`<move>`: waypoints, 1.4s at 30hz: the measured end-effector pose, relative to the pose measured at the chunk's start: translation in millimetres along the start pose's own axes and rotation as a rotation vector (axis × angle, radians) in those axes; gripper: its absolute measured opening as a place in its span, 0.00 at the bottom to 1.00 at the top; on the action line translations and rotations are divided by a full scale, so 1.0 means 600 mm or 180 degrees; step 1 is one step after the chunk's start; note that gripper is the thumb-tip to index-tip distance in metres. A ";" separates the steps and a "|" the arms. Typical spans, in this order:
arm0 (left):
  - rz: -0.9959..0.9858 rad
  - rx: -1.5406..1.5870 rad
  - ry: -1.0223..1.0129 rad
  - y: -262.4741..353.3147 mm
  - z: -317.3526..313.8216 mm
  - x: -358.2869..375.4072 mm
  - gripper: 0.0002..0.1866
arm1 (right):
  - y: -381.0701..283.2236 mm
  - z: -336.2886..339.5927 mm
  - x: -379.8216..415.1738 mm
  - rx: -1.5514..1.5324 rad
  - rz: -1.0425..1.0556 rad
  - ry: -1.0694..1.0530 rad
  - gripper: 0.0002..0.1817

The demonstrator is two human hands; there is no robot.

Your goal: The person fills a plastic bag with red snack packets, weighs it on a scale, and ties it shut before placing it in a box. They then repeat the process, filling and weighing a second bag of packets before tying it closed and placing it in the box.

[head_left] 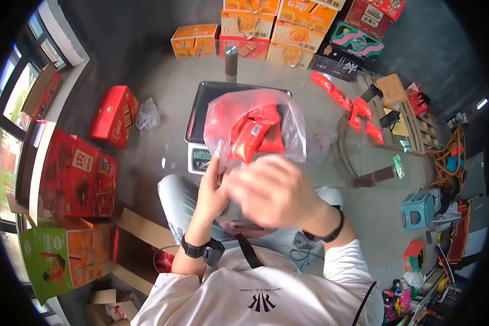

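With the left hand (211, 190), holding one clear bag (295, 127) by its near left edge, fingers closed on the film; with the right hand (269, 190), hovering at the near edge of the bag, fingers curled but blurred by motion, too unclear to tell whether gripping anything. Counted: one bag in use, set on one black tray (197, 103) of one scale (193, 158) on the table (309, 103), just ahead of both knees. Open upward, toward the camera, and spread wider from side to side than from near to far, with the long axis roughly left to right. Inside the bag, at least three red packs (249, 141), overlapping too much for an exact count; the frontmost one slanted, long axis running from near left to far right. Farther right on the table, about five loose packs (339, 99), strung out in a bent line from far left to near right, some touching. Between these and the scale, one crumpled bag (321, 140); well to the left, another crumpled bag (148, 116) beside one red box (114, 117). On the floor at the right, one blue stool (417, 212); on the wrists, one black watch (202, 250) at the left and one black band (334, 225) at the right
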State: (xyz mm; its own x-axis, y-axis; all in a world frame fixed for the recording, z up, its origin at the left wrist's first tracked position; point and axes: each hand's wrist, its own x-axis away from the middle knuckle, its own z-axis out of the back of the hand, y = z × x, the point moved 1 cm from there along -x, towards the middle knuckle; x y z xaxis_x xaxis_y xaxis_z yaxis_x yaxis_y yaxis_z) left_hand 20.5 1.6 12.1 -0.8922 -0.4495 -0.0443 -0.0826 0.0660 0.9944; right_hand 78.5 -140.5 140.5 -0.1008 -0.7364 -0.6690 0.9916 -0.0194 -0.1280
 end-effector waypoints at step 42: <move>-0.0235 -0.0561 0.0163 0.001 0.016 -0.014 0.12 | 0.142 -0.009 0.148 0.1348 -0.2918 0.0016 0.25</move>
State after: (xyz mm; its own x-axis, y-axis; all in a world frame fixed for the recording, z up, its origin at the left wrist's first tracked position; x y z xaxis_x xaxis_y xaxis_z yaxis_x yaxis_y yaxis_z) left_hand 23.6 13.9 12.2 -0.8624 -0.4924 -0.1172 -0.0639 -0.1237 0.9903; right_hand 153.8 -203.8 66.5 -0.8380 -0.3141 -0.4461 0.4786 -0.8158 -0.3247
